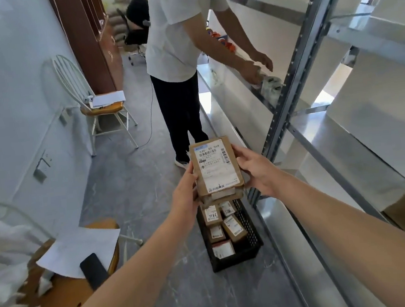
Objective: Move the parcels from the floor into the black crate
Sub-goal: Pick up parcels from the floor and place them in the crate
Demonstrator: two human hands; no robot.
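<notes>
A brown cardboard parcel (215,167) with a white shipping label is held in the air between both hands, with what looks like another parcel stacked under it. My left hand (185,192) grips its left side and my right hand (255,170) grips its right side. Directly below on the grey floor sits the black crate (254,240), holding several small brown labelled parcels (233,228). The held stack hides the crate's far end.
A person in a white shirt and dark trousers (180,86) stands just beyond the crate, reaching into the metal shelving (296,89) on the right. A white chair (98,106) with papers stands at the left wall. A nearer chair (68,285) holds paper and a phone.
</notes>
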